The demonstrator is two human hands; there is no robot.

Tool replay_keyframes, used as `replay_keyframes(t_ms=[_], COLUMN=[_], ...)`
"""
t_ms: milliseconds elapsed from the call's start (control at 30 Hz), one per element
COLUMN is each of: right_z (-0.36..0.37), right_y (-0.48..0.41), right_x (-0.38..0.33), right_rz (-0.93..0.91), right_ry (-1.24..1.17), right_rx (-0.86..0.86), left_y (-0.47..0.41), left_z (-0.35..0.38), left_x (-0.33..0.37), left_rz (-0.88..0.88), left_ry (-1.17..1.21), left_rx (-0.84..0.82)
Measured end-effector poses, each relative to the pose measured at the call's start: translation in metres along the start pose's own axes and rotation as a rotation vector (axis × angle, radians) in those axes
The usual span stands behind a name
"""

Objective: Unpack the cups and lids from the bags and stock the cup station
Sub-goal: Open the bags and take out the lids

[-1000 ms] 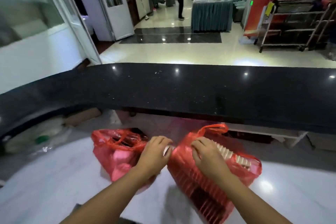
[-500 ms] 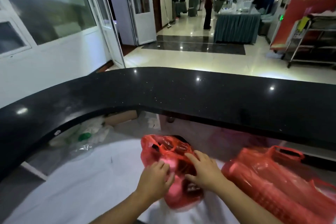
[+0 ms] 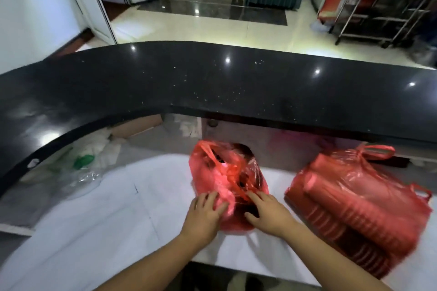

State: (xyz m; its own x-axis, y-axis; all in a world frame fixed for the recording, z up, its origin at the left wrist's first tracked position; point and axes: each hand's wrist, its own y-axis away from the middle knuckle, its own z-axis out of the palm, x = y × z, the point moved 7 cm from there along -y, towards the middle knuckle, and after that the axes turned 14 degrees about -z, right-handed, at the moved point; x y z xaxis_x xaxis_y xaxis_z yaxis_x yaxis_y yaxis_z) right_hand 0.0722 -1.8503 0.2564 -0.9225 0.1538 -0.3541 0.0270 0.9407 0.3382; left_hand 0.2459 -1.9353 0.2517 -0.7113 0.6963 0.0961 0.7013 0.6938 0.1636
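Note:
A small red plastic bag (image 3: 224, 177) lies on the white counter (image 3: 113, 224) in front of me, its handles loose on top and dark contents showing through. My left hand (image 3: 204, 214) grips the bag's near left side with curled fingers. My right hand (image 3: 267, 211) lies on the bag's near right side, fingers spread and pressing into the plastic. To the right, a larger red bag (image 3: 359, 203) lies on its side, holding long stacks of nested cups, handles knotted at the top.
A raised black stone ledge (image 3: 212, 82) curves across behind the white counter. Crumpled clear plastic with a green piece (image 3: 82, 163) and a cardboard box (image 3: 139, 125) sit under the ledge at left. A trolley (image 3: 383, 7) stands on the floor beyond.
Both hands left the large cup bag and moved onto the smaller bag, then slid down to its near end. The camera view tilted down.

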Motion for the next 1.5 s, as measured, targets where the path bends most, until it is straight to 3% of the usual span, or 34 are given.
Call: replay_keyframes(t_ms=[167,300,400,467,533,567,633,733,833,1000,1067,1133,1200,1267,1400,1500], right_z=[0.011,0.024,-0.003,-0.044,-0.08,-0.091,-0.091,-0.07,-0.073,-0.075,-0.063,-0.053,-0.055,-0.076,-0.15,-0.16], right_y=[0.001,-0.009,-0.011,-0.011,-0.009,-0.012,-0.03,-0.049,-0.05,-0.022,-0.01,-0.002,0.008,0.016,0.025,0.005], right_x=[-0.059,-0.107,-0.122,-0.113,-0.086,-0.072,-0.055,-0.049,-0.036,0.047,0.066,0.068,0.06,0.047,-0.024,-0.093], right_rz=[-0.115,-0.293,-0.435,-0.475,-0.408,-0.35,-0.301,-0.341,-0.314,0.05,0.123,0.134,0.129,0.063,-0.385,-0.718], right_ry=[-0.078,-0.12,-0.156,-0.192,-0.183,-0.156,-0.116,-0.218,-0.292,-0.461,-0.496,-0.512,-0.528,-0.5,-0.224,0.083], right_rx=[-0.128,-0.211,-0.032,0.28,0.586,0.628,0.459,0.198,0.293,0.433,0.414,0.359,0.341,0.445,0.786,0.807], left_y=[-0.01,-0.016,-0.015,-0.012,-0.011,-0.009,-0.01,-0.015,-0.016,0.027,0.048,0.059,0.064,0.065,0.046,0.012], left_z=[-0.022,-0.033,-0.034,-0.045,-0.053,-0.057,-0.063,-0.07,-0.074,-0.044,-0.026,-0.016,-0.016,-0.04,-0.128,-0.149], left_x=[-0.067,-0.103,-0.111,-0.105,-0.089,-0.082,-0.068,-0.063,-0.081,-0.163,-0.173,-0.167,-0.157,-0.153,-0.107,-0.055], left_rz=[-0.103,-0.206,-0.336,-0.377,-0.345,-0.335,-0.339,-0.416,-0.584,-1.144,-1.283,-1.311,-1.284,-1.176,-0.514,-0.045], left_ry=[0.013,0.222,0.501,0.655,0.703,0.685,0.659,0.845,1.042,1.359,1.438,1.483,1.441,1.266,0.713,0.463], left_rx=[0.086,0.092,0.058,0.053,0.004,-0.001,0.019,0.091,0.173,0.366,0.321,0.198,0.142,0.293,0.727,0.672])
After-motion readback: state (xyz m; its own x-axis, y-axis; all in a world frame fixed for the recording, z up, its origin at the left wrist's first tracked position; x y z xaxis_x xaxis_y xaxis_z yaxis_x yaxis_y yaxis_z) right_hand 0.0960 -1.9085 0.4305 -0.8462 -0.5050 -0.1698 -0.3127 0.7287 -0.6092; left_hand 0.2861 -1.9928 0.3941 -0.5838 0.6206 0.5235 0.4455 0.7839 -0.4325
